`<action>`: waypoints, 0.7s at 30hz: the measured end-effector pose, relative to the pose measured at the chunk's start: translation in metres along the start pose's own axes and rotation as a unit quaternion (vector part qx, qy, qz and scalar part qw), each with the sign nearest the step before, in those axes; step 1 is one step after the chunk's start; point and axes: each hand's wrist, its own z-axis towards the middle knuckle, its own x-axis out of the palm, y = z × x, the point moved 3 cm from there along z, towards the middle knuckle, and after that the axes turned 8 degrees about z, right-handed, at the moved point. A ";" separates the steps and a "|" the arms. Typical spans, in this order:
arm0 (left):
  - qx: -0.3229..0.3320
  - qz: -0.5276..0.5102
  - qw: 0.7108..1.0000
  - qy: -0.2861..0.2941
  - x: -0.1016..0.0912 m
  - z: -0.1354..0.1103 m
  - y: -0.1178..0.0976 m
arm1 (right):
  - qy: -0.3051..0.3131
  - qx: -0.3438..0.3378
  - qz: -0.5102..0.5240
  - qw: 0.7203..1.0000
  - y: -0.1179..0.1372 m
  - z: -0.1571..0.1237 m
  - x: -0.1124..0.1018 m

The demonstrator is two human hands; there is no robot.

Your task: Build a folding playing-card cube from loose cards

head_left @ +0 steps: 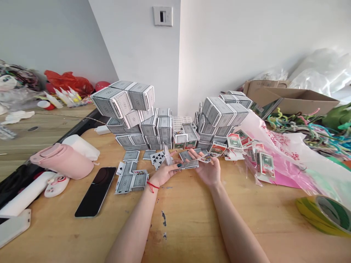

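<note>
Over the middle of the table, my left hand (162,174) is closed on folded playing cards (189,165), one flap standing up by the fingers. A red string circles that wrist. My right hand (210,171) is palm up with a face card (205,158) at its fingers; its fingertips are partly hidden by the cards. Behind the hands stand two stacks of card-covered blocks, a left stack (157,128) and a right stack (219,113). Loose grey-backed cards (127,179) lie left of my left hand, and a clubs card (157,160) lies just behind it.
Card boxes (264,164) lie at the right on a plastic bag (285,146). A tape roll (325,215) rests near the right edge. On the left are a black phone (95,191), a pink tumbler (63,160) and a white mouse (56,185). A cardboard box (296,100) stands behind.
</note>
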 end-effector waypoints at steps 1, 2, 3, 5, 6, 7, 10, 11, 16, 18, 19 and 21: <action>-0.001 0.002 1.000 -0.001 0.000 0.000 0.000 | 0.004 -0.002 -0.001 1.000 0.000 0.000 -0.001; -0.001 0.004 1.000 -0.002 0.000 0.000 0.000 | 0.007 -0.006 0.000 1.000 0.000 -0.001 -0.001; -0.001 0.004 1.000 -0.004 -0.001 0.000 0.000 | 0.009 -0.012 0.000 1.000 0.001 -0.001 -0.002; 0.000 0.003 1.000 -0.007 0.000 0.000 -0.001 | 0.008 -0.020 -0.004 1.000 0.002 -0.001 -0.003; 0.001 0.002 1.000 -0.009 0.000 -0.001 -0.001 | 0.007 -0.022 -0.007 1.000 0.002 -0.001 -0.004; 0.000 0.002 1.000 -0.010 0.000 -0.001 -0.001 | 0.008 -0.021 -0.012 1.000 0.002 -0.001 -0.005; -0.002 -0.002 1.000 -0.014 0.000 -0.001 -0.001 | 0.012 -0.012 -0.022 1.000 0.001 0.000 -0.006; -0.003 -0.005 1.000 -0.015 0.000 -0.001 -0.001 | 0.014 -0.010 -0.023 1.000 0.000 0.000 -0.007; 0.002 -0.008 1.000 0.004 0.001 0.000 0.000 | 0.019 -0.008 -0.033 0.999 -0.004 0.000 -0.007; 0.001 -0.013 0.999 0.030 0.002 0.000 0.001 | 0.019 -0.004 -0.039 0.999 -0.006 0.000 -0.007; 0.000 -0.018 0.999 0.040 0.003 0.000 0.001 | 0.019 -0.001 -0.040 0.999 -0.006 0.000 -0.007; -0.002 -0.027 0.999 0.047 0.003 -0.001 0.001 | 0.015 -0.003 -0.038 0.999 -0.006 0.000 -0.007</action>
